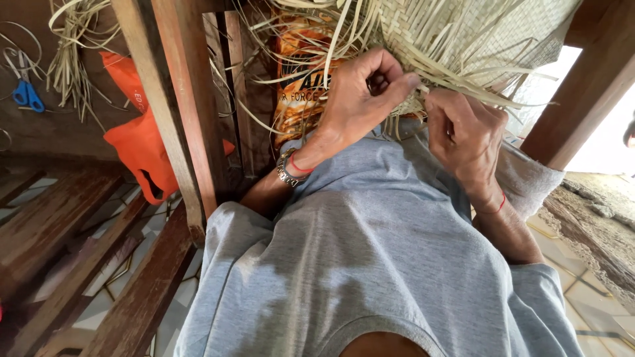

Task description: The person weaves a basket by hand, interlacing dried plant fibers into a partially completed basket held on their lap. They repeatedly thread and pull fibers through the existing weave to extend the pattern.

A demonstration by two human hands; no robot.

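Pinching pale straw strips at the frayed edge of a woven mat, the left hand has thumb and forefinger closed together; the right hand, curled shut, grips neighbouring strips just beside it, above the lap.

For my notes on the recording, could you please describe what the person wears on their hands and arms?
The left hand is bare, with a silver metal link bracelet and a thin red string at the wrist. The right hand is bare too, with a thin red string. Grey sleeves cover the upper arms.
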